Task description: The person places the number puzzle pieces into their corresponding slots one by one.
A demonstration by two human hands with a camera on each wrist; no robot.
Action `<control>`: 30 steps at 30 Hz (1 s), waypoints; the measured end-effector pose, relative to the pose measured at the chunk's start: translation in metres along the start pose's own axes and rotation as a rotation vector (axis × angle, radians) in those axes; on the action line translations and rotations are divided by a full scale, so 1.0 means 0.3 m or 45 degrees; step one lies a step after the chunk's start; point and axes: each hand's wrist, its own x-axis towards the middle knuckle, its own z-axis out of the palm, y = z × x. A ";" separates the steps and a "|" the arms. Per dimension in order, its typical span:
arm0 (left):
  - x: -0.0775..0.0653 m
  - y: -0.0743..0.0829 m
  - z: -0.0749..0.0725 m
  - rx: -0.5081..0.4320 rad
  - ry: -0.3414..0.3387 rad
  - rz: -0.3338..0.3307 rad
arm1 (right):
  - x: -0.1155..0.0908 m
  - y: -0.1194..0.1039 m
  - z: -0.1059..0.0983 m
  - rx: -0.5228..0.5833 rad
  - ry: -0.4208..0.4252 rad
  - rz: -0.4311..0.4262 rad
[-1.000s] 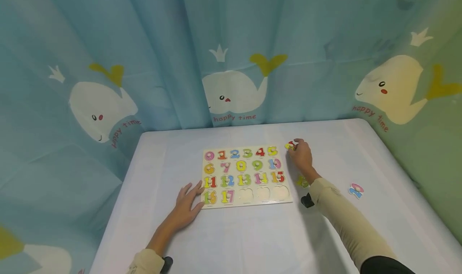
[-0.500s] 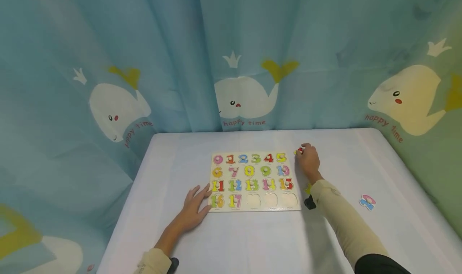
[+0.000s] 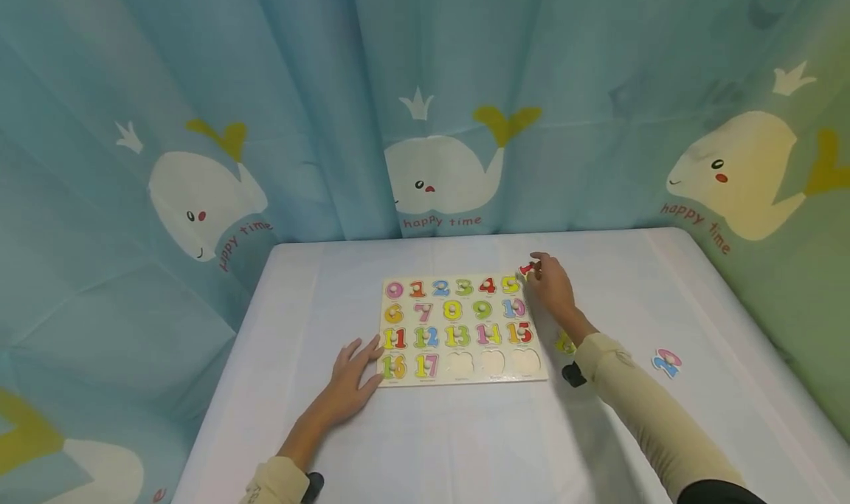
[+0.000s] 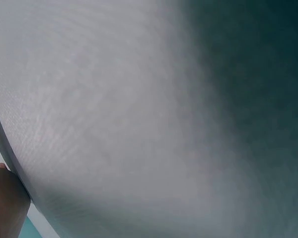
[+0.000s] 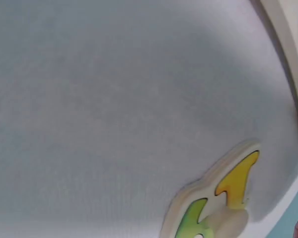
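A wooden number puzzle board lies on the table, with knobbed pieces from 0 to 17 set in it and three bare recesses at the right of its bottom row. My left hand rests at the board's lower left edge, fingers spread and touching it. By the upper right corner, my right hand pinches a red-and-yellow number puzzle piece, partly hidden by the fingers. Under the right wrist lies a yellow-and-green number piece, its knob showing in the right wrist view. The left wrist view shows mostly blurred white cloth.
Farther right on the white-covered table lies a pink-and-blue number piece. A blue-green curtain printed with whales hangs behind the table and along its sides.
My right hand has brought the red-and-yellow piece closer to the board's upper right corner, turning it. The left hand keeps its place at the board. The head view has shifted slightly.
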 end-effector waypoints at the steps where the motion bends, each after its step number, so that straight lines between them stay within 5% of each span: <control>1: 0.000 -0.001 0.001 0.001 0.005 0.005 | -0.003 -0.006 -0.001 0.000 -0.010 -0.031; 11: -0.007 0.003 0.001 -0.001 0.023 0.003 | -0.044 -0.060 0.017 -0.024 -0.240 -0.205; 30: -0.003 0.004 0.001 0.002 0.012 0.003 | -0.168 -0.173 0.081 -0.009 -0.437 -0.575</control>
